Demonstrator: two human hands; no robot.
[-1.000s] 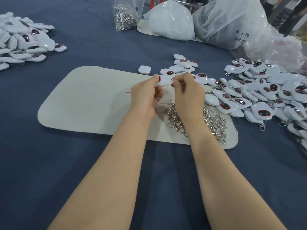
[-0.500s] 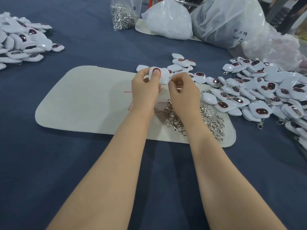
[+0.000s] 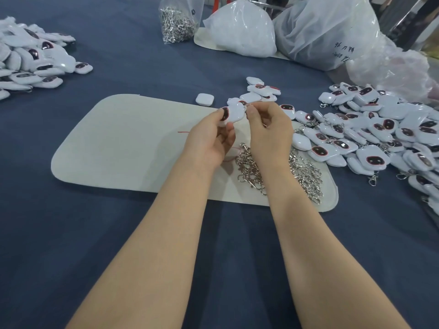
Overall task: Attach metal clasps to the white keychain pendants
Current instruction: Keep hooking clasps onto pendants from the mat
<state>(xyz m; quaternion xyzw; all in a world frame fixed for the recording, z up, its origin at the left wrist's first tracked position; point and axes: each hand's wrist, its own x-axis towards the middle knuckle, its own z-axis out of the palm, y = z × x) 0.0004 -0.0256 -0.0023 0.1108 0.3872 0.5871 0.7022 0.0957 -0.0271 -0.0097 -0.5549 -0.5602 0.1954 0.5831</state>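
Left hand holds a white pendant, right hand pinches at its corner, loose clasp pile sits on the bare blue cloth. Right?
Not quite. The clasp pile lies on the beige mat, by the right wrist, not on the blue cloth; the head view shows it. The rest stands: the left hand holds the pendant and the right hand pinches at its corner.

Glossy, smooth white plastic on the pendant [image 3: 234, 113] pinched between left hand [image 3: 209, 141] and right hand [image 3: 269, 131], shiny bare metal in the clasps [image 3: 305, 173] under the right wrist, matt felt-like mat [image 3: 130, 143] beneath both, matt blue cloth [image 3: 142, 67] around, crinkled glossy plastic bags [image 3: 327, 32] beyond.
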